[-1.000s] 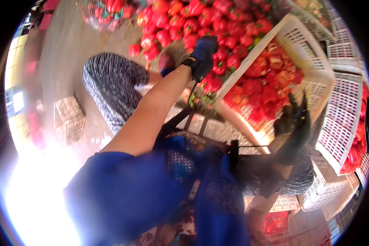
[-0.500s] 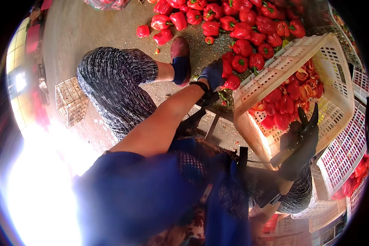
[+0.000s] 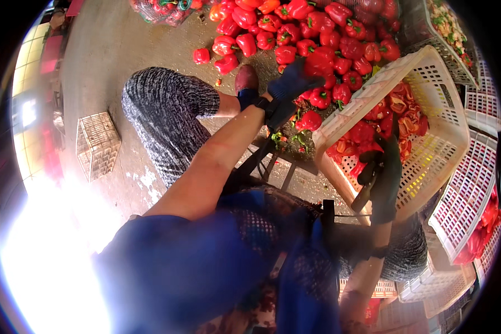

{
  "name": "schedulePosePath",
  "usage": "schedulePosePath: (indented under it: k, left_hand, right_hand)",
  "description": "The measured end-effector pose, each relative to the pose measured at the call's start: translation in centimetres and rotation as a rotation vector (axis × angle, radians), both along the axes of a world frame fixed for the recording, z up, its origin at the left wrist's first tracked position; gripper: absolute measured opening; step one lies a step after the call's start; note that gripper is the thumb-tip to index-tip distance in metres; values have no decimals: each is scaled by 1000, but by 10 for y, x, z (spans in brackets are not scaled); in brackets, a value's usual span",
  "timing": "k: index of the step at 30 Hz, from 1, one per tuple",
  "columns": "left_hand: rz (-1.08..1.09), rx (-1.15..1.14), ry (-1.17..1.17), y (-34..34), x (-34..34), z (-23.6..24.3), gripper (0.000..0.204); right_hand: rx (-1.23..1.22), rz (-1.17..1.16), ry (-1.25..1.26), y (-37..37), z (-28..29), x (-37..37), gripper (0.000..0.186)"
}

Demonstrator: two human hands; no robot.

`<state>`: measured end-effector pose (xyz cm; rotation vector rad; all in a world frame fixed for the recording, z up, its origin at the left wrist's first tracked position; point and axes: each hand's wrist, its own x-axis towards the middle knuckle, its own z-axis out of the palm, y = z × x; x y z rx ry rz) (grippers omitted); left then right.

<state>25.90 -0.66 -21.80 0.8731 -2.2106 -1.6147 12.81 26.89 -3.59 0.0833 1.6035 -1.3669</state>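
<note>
My left hand (image 3: 291, 84), in a dark blue glove, reaches forward to the heap of red bell peppers (image 3: 286, 34). Its fingers are closed on a blurred red bell pepper (image 3: 319, 62) at the heap's near edge. On the right, my right hand (image 3: 383, 177) in a dark glove extends over the near side of a white plastic crate (image 3: 348, 106). Its fingers are apart, close to cut red peppers (image 3: 385, 119) lying inside, and no held piece shows in it. The crate tilts toward me.
Green and red scraps (image 3: 301, 142) lie on the floor between my left hand and the crate. More white crates (image 3: 466, 195) stand at the right, some with red peppers. A small crate (image 3: 97, 146) sits left of my knee; a net bag (image 3: 164, 10) lies at the far left.
My left hand has moved forward from the heap's near corner and now grips a pepper. My right hand has swung from the crate's near right rim leftward and forward, over the cut peppers.
</note>
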Motion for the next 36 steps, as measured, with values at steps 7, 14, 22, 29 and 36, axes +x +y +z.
schedulePosePath:
  k: [7,14,22,29,36]
  left_hand:
    - [-409,-848,219,87,-34,197,69]
    - [-435,-360,498,158,-7,233,74]
    - [-476,821,83,167,8,268,61]
    - [-402,898,176,167,13,268,55]
    - [-232,982,359,159,12,249,48]
  right_hand:
    - [-295,-83,137,4,41,10,52]
    - [-531,-135,-115,56,41,16,42]
    - [-410,39,642,59,65,35,31]
    - [-172,168,1292,56,75,49,15]
    - [-354,95,971,65,82,67,48]
